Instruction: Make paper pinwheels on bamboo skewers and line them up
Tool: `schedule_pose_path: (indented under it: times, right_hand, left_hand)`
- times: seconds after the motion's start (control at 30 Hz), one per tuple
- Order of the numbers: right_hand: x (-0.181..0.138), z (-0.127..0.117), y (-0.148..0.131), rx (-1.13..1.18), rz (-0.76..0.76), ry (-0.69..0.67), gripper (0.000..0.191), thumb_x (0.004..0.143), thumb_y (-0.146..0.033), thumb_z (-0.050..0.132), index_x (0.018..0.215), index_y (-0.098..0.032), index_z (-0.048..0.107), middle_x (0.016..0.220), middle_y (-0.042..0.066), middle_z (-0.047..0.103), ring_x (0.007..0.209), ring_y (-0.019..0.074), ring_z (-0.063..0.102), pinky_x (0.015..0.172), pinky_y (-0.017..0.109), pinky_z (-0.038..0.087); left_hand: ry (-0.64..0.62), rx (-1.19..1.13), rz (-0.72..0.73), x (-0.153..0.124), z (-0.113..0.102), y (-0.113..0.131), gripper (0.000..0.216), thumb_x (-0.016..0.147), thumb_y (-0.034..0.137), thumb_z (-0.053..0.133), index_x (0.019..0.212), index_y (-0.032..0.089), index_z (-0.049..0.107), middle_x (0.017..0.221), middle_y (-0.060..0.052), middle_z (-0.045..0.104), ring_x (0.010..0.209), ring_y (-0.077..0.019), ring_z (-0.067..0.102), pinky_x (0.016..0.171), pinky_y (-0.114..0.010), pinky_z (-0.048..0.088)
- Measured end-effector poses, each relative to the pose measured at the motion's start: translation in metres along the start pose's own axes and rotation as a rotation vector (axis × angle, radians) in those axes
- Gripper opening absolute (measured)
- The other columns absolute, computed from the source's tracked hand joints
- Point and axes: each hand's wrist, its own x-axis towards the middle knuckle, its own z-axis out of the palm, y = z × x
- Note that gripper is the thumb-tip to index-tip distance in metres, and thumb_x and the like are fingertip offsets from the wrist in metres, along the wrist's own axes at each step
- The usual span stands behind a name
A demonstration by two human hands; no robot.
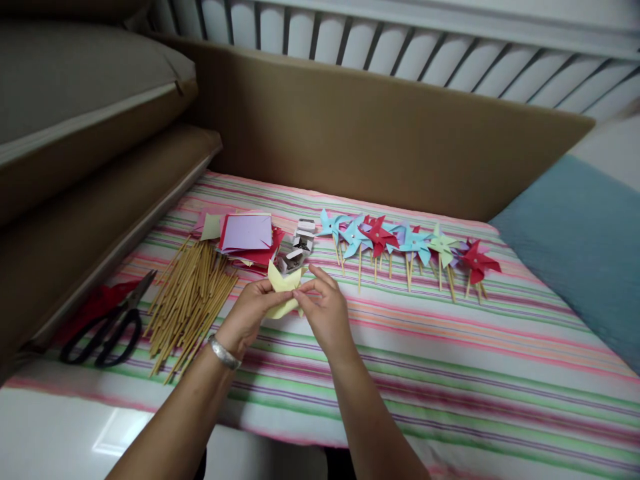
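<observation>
My left hand (249,315) and my right hand (324,308) meet over the striped cloth, both pinching a pale yellow paper piece (281,285) with folded points. Fingers of both hands are closed on the paper. Just beyond it lies a small heap of silver pins or clips (299,247). A silver bracelet sits on my left wrist.
A pile of bamboo sticks (193,300) lies left of my hands, black scissors (107,327) further left. Coloured paper squares (246,235) are stacked behind. A row of finished paper pinwheels (407,245) runs to the right. A brown board (380,133) stands at the back.
</observation>
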Motion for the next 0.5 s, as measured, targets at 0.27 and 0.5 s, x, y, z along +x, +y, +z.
schedule_pose_path:
  times: [0.27, 0.5]
  right_hand:
    - [0.005, -0.015, -0.006, 0.121, 0.080, 0.023, 0.014, 0.076, -0.034, 0.062, 0.080, -0.023, 0.068, 0.114, 0.007, 0.063, 0.109, 0.0245, 0.055, 0.085, 0.037, 0.048]
    - [0.005, -0.011, -0.009, 0.516, 0.402, -0.236, 0.026, 0.065, -0.034, 0.072, 0.085, -0.018, 0.065, 0.079, 0.001, 0.070, 0.075, 0.0168, 0.063, 0.074, 0.030, 0.046]
  left_hand:
    - [0.094, -0.030, 0.005, 0.004, -0.009, 0.002, 0.020, 0.055, 0.019, 0.077, 0.074, 0.013, 0.073, 0.069, -0.005, 0.072, 0.059, -0.0122, 0.061, 0.060, -0.021, 0.043]
    - [0.081, -0.040, 0.038, -0.001, -0.006, 0.004, 0.020, 0.057, 0.018, 0.075, 0.075, 0.012, 0.073, 0.070, -0.006, 0.072, 0.059, -0.0127, 0.061, 0.061, -0.022, 0.043]
